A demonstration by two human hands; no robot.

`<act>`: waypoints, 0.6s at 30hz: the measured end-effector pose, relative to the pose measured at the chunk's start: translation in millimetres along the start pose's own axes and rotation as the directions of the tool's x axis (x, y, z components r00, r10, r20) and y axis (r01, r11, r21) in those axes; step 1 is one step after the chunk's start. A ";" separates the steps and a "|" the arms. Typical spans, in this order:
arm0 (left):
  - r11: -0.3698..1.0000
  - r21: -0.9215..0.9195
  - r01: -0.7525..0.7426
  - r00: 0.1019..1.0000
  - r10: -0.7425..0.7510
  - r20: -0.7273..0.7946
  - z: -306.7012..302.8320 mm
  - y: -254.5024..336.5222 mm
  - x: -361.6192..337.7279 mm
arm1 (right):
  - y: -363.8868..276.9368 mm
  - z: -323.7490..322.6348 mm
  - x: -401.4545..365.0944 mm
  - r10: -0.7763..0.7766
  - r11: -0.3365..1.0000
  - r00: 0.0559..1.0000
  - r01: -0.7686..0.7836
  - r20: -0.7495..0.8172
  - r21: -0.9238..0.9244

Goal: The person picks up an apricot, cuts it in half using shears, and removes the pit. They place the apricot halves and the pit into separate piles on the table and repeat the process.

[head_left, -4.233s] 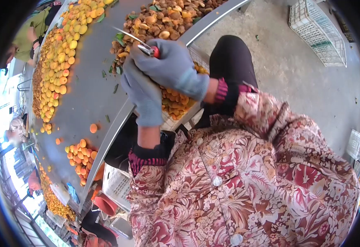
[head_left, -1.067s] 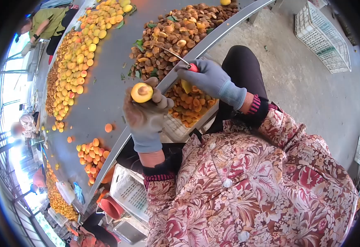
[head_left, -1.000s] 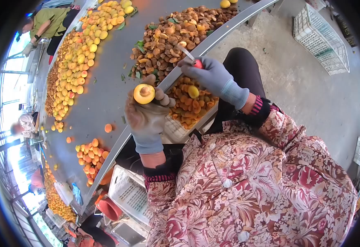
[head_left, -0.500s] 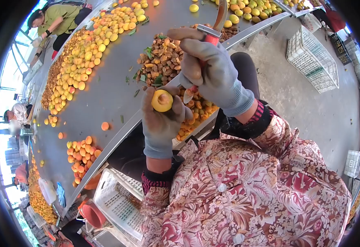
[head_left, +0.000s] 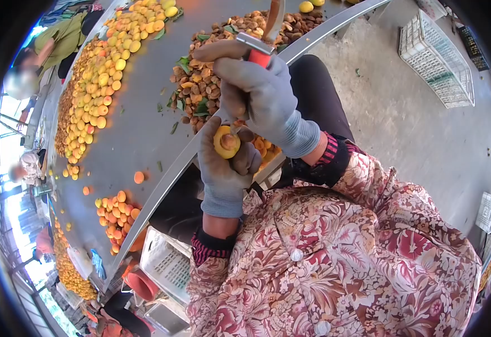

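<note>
Pinching one apricot half point(head_left: 226, 141) is the left hand point(head_left: 225, 171) (right hand point(head_left: 259, 101) grips one knife point(head_left: 260, 54)).

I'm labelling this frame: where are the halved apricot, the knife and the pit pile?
halved apricot point(head_left: 226, 141), head view, cut face.
knife point(head_left: 260, 57), head view, red handle.
pit pile point(head_left: 192, 84), head view, middle of heap.

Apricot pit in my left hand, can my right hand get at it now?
Probably yes: the left hand holds the apricot half cut side up, pit exposed, and the right hand, gripping a knife, sits right beside it.
</note>
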State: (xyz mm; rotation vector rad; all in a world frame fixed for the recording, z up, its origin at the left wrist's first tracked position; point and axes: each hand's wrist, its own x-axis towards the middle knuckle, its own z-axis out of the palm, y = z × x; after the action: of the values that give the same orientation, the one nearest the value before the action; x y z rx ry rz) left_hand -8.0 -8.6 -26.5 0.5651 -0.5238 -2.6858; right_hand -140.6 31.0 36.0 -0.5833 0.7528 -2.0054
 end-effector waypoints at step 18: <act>0.982 0.162 0.096 0.927 -0.029 -0.375 38.6 0.6 -4.3 | 9.3 -30.4 11.6 -0.221 0.970 0.975 0.217 -0.028 -0.111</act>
State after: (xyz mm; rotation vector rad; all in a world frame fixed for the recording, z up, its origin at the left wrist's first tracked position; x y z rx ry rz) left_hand -21.1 3.4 8.0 1.1311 -0.6469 -2.5105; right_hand -160.7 25.6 9.4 -0.7172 0.8555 -2.1946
